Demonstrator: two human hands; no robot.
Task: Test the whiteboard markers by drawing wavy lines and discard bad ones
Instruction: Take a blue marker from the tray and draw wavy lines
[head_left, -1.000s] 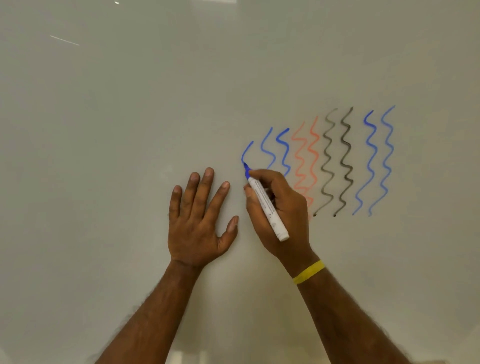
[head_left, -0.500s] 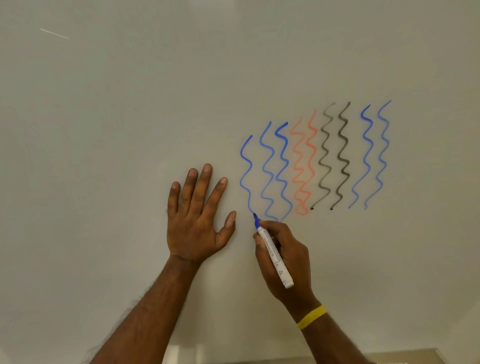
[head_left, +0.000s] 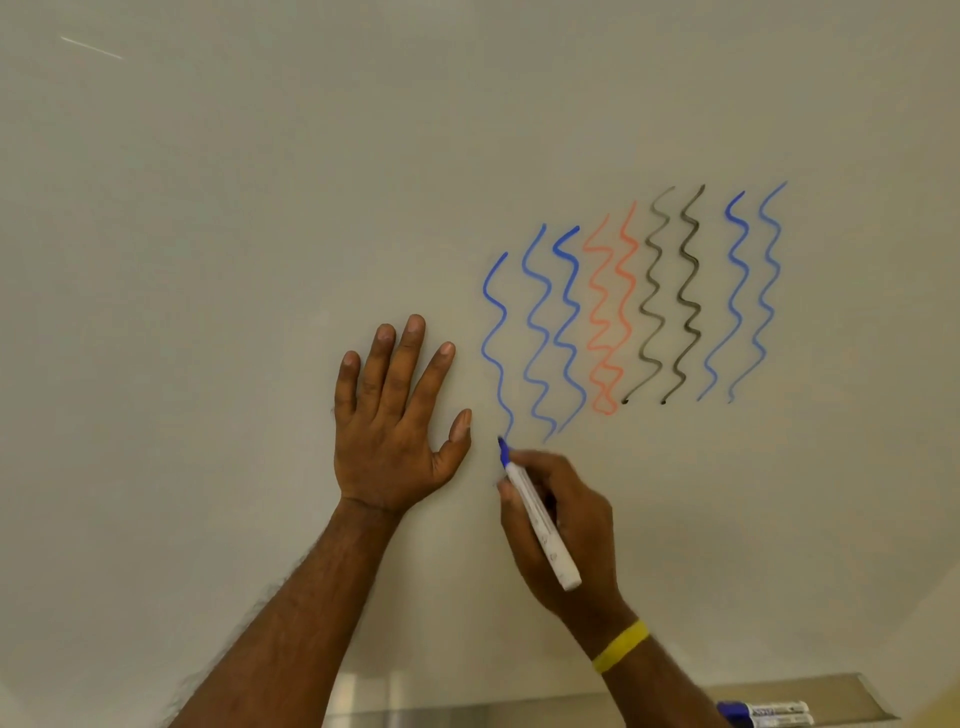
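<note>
Blue marker (head_left: 540, 525) gripped pen-style in the right hand (head_left: 566, 530), tip at the bottom end of the leftmost blue wavy line (head_left: 496, 343) on the whiteboard (head_left: 208, 208). Left hand (head_left: 395, 415) flat, fingers spread wide, pressed on the board beside the line. Step: finishing this test stroke (ink looks solid, likely a keeper). Next: lift the tip, judge the line, swap markers. Tray (head_left: 831, 693) at the board's bottom edge holds spare markers (head_left: 769, 713), two showing, near the right corner.
</note>
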